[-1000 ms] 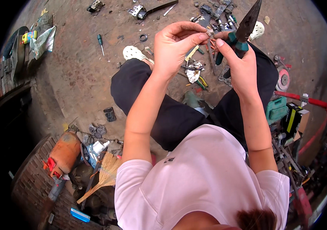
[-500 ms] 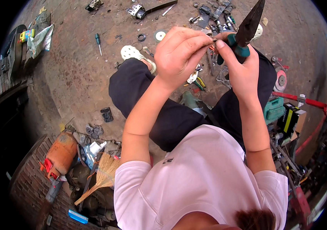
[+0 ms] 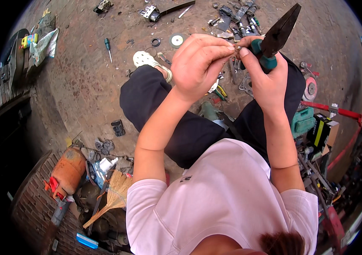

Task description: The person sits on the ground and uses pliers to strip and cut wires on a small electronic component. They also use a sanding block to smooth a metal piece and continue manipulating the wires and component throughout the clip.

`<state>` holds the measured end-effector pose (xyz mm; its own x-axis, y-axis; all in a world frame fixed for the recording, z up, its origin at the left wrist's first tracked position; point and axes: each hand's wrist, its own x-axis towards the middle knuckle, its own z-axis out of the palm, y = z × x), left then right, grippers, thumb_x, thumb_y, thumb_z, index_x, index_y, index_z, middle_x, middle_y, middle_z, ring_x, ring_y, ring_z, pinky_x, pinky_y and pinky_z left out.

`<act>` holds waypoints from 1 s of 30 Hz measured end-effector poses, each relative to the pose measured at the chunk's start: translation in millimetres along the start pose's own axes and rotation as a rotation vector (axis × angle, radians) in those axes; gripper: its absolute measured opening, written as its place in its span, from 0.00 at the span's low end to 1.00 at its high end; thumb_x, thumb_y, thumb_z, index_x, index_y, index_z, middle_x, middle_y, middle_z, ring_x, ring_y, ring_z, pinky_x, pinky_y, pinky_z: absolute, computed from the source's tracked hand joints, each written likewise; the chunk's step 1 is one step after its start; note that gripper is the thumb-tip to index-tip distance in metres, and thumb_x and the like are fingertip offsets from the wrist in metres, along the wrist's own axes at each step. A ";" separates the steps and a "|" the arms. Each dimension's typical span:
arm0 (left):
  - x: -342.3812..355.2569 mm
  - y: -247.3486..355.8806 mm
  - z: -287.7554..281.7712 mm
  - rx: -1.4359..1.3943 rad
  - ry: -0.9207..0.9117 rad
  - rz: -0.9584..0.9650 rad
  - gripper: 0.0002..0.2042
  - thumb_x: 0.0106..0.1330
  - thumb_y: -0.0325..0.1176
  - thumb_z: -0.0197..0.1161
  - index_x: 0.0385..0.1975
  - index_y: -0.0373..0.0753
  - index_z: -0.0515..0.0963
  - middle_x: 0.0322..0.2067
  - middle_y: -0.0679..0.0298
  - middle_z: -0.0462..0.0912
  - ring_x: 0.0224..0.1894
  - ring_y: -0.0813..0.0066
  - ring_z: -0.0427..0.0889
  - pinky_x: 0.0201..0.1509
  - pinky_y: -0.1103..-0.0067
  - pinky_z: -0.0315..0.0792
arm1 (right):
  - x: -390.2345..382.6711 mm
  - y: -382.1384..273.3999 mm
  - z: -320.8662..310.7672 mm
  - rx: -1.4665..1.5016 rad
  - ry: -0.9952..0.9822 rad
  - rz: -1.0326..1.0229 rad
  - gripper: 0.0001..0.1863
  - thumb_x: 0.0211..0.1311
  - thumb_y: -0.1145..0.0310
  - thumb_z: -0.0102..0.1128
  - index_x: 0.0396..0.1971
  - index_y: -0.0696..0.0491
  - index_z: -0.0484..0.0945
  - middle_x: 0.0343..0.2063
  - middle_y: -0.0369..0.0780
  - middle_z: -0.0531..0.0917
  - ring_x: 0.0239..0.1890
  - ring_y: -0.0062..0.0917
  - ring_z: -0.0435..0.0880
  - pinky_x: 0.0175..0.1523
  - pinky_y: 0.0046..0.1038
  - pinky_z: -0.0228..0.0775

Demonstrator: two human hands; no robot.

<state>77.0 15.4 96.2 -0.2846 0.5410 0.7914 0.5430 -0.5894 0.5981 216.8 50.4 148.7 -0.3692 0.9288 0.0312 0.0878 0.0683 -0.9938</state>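
Observation:
Over my knees both hands meet at their fingertips around a small metal piece point(image 3: 238, 48), too small to name. My left hand point(image 3: 200, 63) is closed in a pinch at its left side. The thumb and forefinger of my right hand point(image 3: 266, 74) pinch the same piece from the right. Long-nose pliers point(image 3: 278, 32) with dark jaws and green handles are also held in my right hand, jaws pointing up and away to the right. Part of their handles is hidden behind the fingers.
A screwdriver point(image 3: 108, 49) lies on the ground at left, and a white disc point(image 3: 176, 40) beyond my left hand. Metal parts point(image 3: 242, 19) are scattered ahead. An orange gas cylinder point(image 3: 68, 170) and a straw broom point(image 3: 115, 191) are at lower left, a green case point(image 3: 303, 122) at right.
The pliers' jaws have tilted further right and come down slightly. Both hands have shifted a little nearer me, still pinching together.

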 end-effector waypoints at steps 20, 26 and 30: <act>-4.2 0.8 -1.4 -0.996 0.008 -1.045 0.05 0.57 0.21 0.65 0.32 0.29 0.78 0.29 0.58 0.83 0.31 0.74 0.82 0.37 0.81 0.78 | 1.8 0.2 -2.4 0.015 -0.028 0.016 0.06 0.58 0.74 0.62 0.34 0.60 0.77 0.24 0.32 0.80 0.27 0.11 0.75 0.33 0.15 0.66; -4.2 -0.4 -2.4 -0.951 -0.001 -1.043 0.05 0.58 0.22 0.65 0.33 0.28 0.78 0.29 0.56 0.83 0.29 0.74 0.83 0.36 0.80 0.78 | 2.0 2.0 -1.4 -0.020 0.013 0.015 0.08 0.57 0.73 0.64 0.35 0.60 0.78 0.26 0.34 0.81 0.29 0.13 0.77 0.37 0.16 0.68; -0.6 5.0 -1.6 -0.892 0.017 -1.032 0.03 0.58 0.19 0.63 0.31 0.28 0.78 0.27 0.56 0.82 0.28 0.71 0.81 0.36 0.79 0.77 | 2.7 2.3 -1.5 -0.036 -0.001 -0.036 0.08 0.57 0.73 0.63 0.34 0.60 0.78 0.26 0.33 0.81 0.29 0.12 0.76 0.36 0.16 0.67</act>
<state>78.7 11.2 98.9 -0.2596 0.9636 -0.0637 -0.6090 -0.1121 0.7852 217.3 53.6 146.7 -0.3732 0.9254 0.0667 0.1081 0.1148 -0.9875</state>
